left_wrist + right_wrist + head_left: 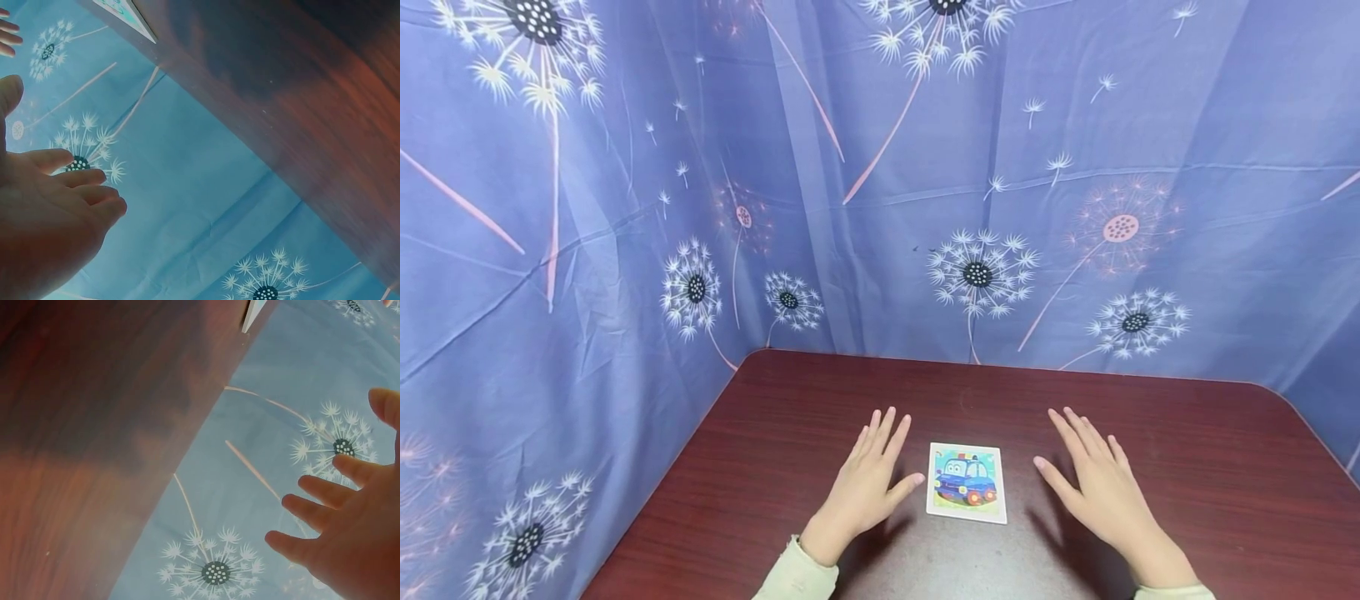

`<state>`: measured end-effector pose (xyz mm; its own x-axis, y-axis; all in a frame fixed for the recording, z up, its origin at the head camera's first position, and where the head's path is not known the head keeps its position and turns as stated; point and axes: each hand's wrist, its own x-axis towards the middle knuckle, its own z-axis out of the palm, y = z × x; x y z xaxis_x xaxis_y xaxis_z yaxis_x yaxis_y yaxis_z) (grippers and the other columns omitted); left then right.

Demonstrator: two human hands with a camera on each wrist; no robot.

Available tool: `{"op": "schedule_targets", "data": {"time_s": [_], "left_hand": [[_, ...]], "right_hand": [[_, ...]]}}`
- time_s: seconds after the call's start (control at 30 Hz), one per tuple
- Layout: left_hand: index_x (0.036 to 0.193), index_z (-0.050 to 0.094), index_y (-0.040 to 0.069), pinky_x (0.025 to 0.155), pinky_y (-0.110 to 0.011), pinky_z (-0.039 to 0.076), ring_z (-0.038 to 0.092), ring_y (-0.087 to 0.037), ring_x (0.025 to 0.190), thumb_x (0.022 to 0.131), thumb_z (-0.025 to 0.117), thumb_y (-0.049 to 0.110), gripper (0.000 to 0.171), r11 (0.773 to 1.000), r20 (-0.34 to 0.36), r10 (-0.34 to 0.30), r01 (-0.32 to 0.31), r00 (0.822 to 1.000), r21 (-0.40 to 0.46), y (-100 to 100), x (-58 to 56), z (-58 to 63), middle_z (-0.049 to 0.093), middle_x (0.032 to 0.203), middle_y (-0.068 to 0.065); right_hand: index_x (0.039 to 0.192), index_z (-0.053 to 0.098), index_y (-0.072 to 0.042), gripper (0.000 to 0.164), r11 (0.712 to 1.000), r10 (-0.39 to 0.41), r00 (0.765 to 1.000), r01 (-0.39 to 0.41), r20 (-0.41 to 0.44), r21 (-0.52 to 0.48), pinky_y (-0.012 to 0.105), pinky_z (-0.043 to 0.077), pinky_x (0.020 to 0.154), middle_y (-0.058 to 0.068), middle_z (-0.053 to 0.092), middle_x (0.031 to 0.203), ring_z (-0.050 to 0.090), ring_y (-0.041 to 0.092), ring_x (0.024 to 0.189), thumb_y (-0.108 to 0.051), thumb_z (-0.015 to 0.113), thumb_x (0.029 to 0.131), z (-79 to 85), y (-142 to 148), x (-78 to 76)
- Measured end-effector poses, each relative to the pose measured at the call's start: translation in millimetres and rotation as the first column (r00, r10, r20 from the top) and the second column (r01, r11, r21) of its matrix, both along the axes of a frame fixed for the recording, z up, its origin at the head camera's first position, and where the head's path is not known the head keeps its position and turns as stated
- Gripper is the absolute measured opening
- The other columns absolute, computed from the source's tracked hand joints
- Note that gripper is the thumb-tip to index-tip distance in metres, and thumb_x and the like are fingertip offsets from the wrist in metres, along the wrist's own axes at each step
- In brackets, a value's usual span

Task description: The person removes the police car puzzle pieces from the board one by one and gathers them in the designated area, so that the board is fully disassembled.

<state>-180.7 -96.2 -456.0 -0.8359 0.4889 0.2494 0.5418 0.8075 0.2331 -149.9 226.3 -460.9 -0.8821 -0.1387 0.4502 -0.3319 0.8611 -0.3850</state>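
Note:
A square picture puzzle (pixel 966 482) with a blue cartoon police car on it lies flat on the dark red-brown table. Left of it, my left hand (pixel 868 483) hovers with straight fingers, its thumb close to the puzzle's edge but apart from it. On the other side my right hand (pixel 1097 487) is held the same way, thumb pointing toward the puzzle across a wider gap. Neither hand holds anything. Only a corner of the puzzle (pixel 134 19) shows in the left wrist view, and a sliver of it (pixel 252 315) in the right wrist view.
The wood-grain table (pixel 1225 475) has rounded far corners. Behind it and along its left side hangs a blue curtain (pixel 887 275) printed with white and pink dandelions. Shadows of both hands fall on the tabletop.

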Motion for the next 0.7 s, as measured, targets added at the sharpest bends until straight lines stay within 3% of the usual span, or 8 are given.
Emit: {"op": "schedule_targets", "data": {"time_s": [0.5, 0.7], "left_hand": [[0.154, 0.02, 0.009, 0.115, -0.044, 0.022, 0.012, -0.027, 0.146, 0.096, 0.053, 0.045, 0.075, 0.997, -0.011, -0.077, 0.076, 0.997, -0.019, 13, 8.4, -2.2, 0.018, 0.158, -0.013], [0.153, 0.021, 0.006, 0.114, -0.045, 0.025, 0.013, -0.028, 0.146, 0.098, 0.05, 0.044, 0.073, 0.993, -0.008, -0.114, 0.114, 0.993, -0.038, 17, 12.4, -6.4, 0.018, 0.158, -0.015]], "right_hand": [[0.147, 0.038, -0.007, 0.06, 0.99, 0.103, 0.995, -0.103, -0.001, -0.097, 0.067, 0.029, 0.097, 0.023, 0.043, 0.143, 0.042, 0.044, 0.128, -0.028, 0.059, 0.095, 6.2, -13, -12.2], [0.147, 0.037, -0.008, 0.058, 0.98, 0.136, 0.988, -0.125, 0.067, -0.153, 0.064, 0.032, 0.098, 0.021, 0.043, 0.144, 0.041, 0.044, 0.129, -0.03, 0.056, 0.097, 6.1, -18, -19.0]]}}
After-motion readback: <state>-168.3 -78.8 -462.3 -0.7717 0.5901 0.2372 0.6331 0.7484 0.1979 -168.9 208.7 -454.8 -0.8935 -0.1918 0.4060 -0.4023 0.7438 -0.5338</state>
